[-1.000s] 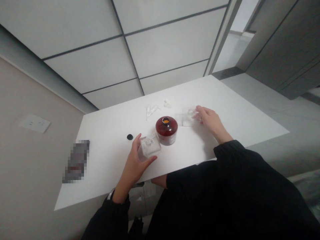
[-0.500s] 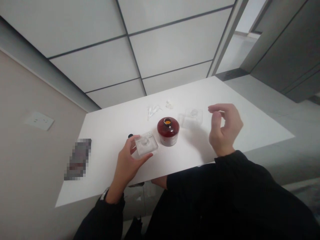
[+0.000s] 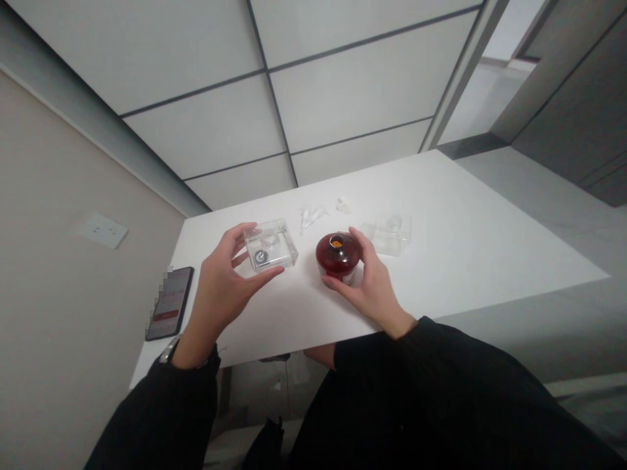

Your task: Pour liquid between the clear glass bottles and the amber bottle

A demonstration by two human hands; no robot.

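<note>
The left hand is curved in a wide grip around a clear square box, its fingers along the far left edge and its thumb reaching along the near side; whether the box's base touches the table cannot be told. A round shape shows in the middle of the clear plastic, and a small dark round cap is visible through it, near the thumb. The right hand is wrapped around the right side of a dark red round-shouldered bottle, fingers behind and thumb in front. The bottle stands upright to the right of the box, apart from it, its narrow neck uncapped, with orange showing inside and a paler band lower down. Just beyond the right hand, two clear plastic boxes lie close together, their outlines faint against the white table. Behind the bottle are some slim clear plastic pieces and, a little to their right, a cluster of small whitish pieces, too blurred to name. A smartphone with its screen lit lies at the table's left edge, below a wall socket.
</note>
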